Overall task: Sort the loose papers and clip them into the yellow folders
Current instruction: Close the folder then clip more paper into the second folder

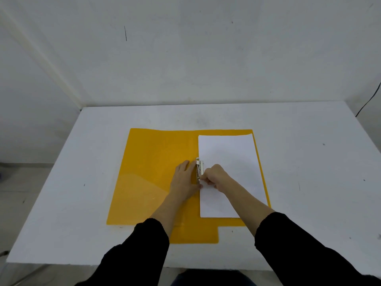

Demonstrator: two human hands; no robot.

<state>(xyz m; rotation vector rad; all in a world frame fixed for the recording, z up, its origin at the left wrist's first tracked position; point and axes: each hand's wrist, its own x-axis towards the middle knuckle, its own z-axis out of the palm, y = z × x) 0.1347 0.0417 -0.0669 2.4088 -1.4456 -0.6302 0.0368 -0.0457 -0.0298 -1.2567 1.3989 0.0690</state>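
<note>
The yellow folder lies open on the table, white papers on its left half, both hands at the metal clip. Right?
Not quite. The head view shows the white papers on the right half of the yellow folder, not the left. The rest holds: the folder lies open on the table, with the left hand and right hand at the metal clip.

Both arms reach forward, black sleeves (136, 252) covering them to mid-forearm, bare forearms converging toward middle. Left hand (184, 180) lies flat, palm down, fingers straight and together, pointing away. Right hand (216, 176) just beside it, knuckles up, fingers curled inward, fingertips pinching lower end of silver metal clip (199, 167).
</note>
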